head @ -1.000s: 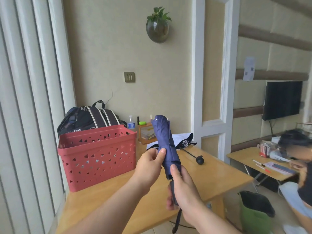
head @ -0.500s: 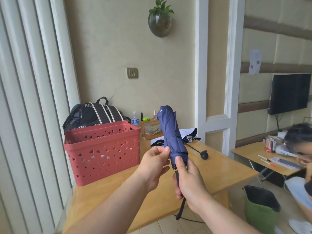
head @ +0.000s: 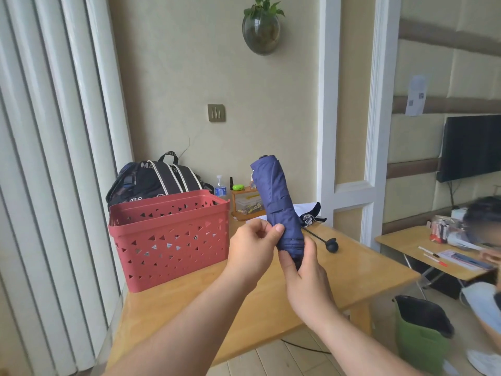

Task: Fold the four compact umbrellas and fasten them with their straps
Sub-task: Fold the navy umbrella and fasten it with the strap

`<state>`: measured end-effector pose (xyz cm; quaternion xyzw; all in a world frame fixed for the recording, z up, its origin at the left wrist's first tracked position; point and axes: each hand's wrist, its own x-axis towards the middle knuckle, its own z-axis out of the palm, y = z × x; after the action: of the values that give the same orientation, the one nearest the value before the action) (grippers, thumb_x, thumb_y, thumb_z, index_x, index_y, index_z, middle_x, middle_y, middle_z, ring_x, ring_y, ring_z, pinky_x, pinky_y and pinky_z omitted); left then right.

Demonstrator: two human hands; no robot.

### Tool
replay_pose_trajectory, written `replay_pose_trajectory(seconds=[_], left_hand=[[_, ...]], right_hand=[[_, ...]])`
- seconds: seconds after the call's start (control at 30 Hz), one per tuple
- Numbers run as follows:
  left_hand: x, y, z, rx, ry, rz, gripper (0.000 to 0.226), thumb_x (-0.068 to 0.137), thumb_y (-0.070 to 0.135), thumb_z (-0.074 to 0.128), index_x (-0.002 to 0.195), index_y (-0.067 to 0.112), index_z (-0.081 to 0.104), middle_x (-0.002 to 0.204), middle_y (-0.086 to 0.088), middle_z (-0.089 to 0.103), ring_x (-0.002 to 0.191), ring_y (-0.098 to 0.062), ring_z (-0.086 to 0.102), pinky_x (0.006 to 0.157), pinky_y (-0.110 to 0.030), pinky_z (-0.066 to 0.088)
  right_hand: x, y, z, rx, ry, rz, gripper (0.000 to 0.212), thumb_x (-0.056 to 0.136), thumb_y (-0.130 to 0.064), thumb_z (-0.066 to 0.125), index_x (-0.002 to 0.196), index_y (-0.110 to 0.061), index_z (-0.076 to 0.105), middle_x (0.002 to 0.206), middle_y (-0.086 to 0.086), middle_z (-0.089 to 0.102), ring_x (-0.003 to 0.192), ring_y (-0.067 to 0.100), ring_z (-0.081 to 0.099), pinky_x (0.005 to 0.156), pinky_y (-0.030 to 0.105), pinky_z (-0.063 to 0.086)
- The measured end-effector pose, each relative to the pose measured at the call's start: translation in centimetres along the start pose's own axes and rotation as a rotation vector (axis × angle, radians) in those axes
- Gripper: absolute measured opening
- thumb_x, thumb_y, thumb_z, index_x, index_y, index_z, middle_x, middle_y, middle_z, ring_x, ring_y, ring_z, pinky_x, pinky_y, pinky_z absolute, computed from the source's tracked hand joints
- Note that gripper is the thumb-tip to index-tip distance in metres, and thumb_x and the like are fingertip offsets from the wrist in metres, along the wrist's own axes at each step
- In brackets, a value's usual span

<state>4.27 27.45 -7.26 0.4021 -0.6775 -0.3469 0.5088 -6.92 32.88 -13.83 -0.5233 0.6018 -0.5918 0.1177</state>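
A folded navy blue umbrella [head: 276,202] stands nearly upright in the air above the wooden table [head: 360,270], its strap wrapped around the middle. My left hand [head: 252,248] pinches its lower canopy with the thumb against the fabric. My right hand [head: 303,278] grips the handle below, which is mostly hidden in the fist. Behind it on the table lies a second umbrella [head: 311,215], white and dark, unfolded, with its thin shaft and round black handle [head: 332,245] sticking out toward the right.
A red perforated basket [head: 168,240] stands on the table's left, a dark backpack [head: 154,180] behind it. Small bottles and a wooden organiser [head: 246,202] sit by the wall. A green bin [head: 423,327], a second desk [head: 412,245] and a seated person are at the right.
The umbrella has been lifted slightly with both hands still on it. My left thumb shifted on the fabric near the lower canopy. The camera view rose and turned a little.
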Motion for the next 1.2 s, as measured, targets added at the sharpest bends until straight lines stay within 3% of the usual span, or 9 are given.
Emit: replay_pose_trajectory(seconds=[0.1,0.2,0.37,0.63,0.77,0.83,0.93,1.03,1.2], left_hand=[[-0.5,-0.8,0.4,-0.092,-0.048,-0.037,0.029,0.097,0.034,0.071,0.078,0.015,0.061,0.070,0.005,0.062,0.065,-0.011,0.052,0.066,-0.029,0.042],[-0.8,-0.3,0.4,-0.157,-0.030,-0.025,0.028,0.100,0.039,0.065,0.085,0.015,0.060,0.072,0.007,0.066,0.067,-0.012,0.057,0.070,-0.029,0.045],[-0.2,0.6,0.3,-0.049,-0.002,0.027,0.035,0.097,0.050,0.064,0.081,0.020,0.061,0.072,0.011,0.065,0.067,-0.009,0.056,0.068,-0.031,0.047],[1.1,-0.4,-0.1,-0.183,-0.090,-0.046,0.023,0.105,0.028,0.062,0.087,0.014,0.061,0.075,0.003,0.059,0.059,-0.007,0.047,0.057,-0.020,0.039],[1.1,-1.4,-0.7,-0.206,-0.093,-0.067,0.023,0.105,0.028,0.062,0.088,0.012,0.063,0.077,0.005,0.063,0.060,-0.002,0.050,0.056,-0.013,0.040],[1.3,-1.4,-1.2,-0.220,-0.073,-0.092,0.027,0.105,0.035,0.061,0.086,0.015,0.064,0.074,0.011,0.064,0.057,0.002,0.051,0.061,-0.017,0.042],[1.3,-1.5,-1.7,-0.276,-0.030,-0.140,0.028,0.103,0.044,0.060,0.099,0.017,0.067,0.088,0.010,0.068,0.072,-0.007,0.054,0.074,-0.028,0.044],[1.2,-1.6,-1.9,-0.270,-0.052,-0.123,0.023,0.103,0.044,0.060,0.098,0.022,0.068,0.089,0.009,0.067,0.077,-0.011,0.054,0.075,-0.028,0.044],[0.9,-1.4,-1.8,-0.358,-0.102,-0.050,0.024,0.106,0.040,0.057,0.099,0.019,0.067,0.073,0.008,0.061,0.067,-0.008,0.052,0.073,-0.027,0.044]], right_hand=[[-0.1,0.4,0.2,-0.024,0.028,-0.041,0.035,0.104,-0.047,0.050,0.136,-0.036,0.041,0.071,-0.001,0.064,0.058,0.017,0.060,0.056,0.038,0.047],[0.1,0.8,0.1,-0.043,0.052,-0.096,0.042,0.104,-0.040,0.052,0.142,-0.034,0.037,0.089,-0.004,0.067,0.071,0.017,0.061,0.060,0.036,0.045],[-0.1,1.0,0.5,-0.009,0.036,-0.108,0.055,0.103,-0.031,0.058,0.150,-0.036,0.029,0.109,-0.005,0.067,0.090,0.017,0.064,0.073,0.037,0.050],[1.0,1.7,0.6,-0.010,-0.001,-0.064,0.055,0.101,-0.049,0.057,0.149,-0.042,0.032,0.092,-0.002,0.070,0.076,0.024,0.067,0.067,0.036,0.053],[1.4,1.3,0.5,0.050,-0.059,-0.066,0.044,0.103,-0.045,0.057,0.145,-0.041,0.042,0.079,-0.004,0.068,0.059,0.021,0.062,0.057,0.033,0.050],[1.4,0.8,0.4,0.142,-0.101,-0.052,0.036,0.104,-0.040,0.056,0.139,-0.040,0.047,0.078,-0.003,0.066,0.053,0.019,0.058,0.056,0.038,0.050],[1.2,-0.2,0.1,0.368,-0.143,0.036,0.027,0.106,-0.034,0.055,0.132,-0.040,0.054,0.083,0.002,0.062,0.055,0.019,0.052,0.049,0.033,0.046],[0.9,-1.0,-0.3,0.481,-0.173,0.064,0.015,0.106,-0.041,0.054,0.119,-0.042,0.061,0.081,0.007,0.058,0.054,0.024,0.049,0.046,0.029,0.040],[0.4,-2.0,-0.4,0.519,-0.188,0.086,0.031,0.094,-0.062,0.054,0.113,-0.039,0.063,0.075,0.006,0.058,0.049,0.024,0.048,0.042,0.027,0.037]])
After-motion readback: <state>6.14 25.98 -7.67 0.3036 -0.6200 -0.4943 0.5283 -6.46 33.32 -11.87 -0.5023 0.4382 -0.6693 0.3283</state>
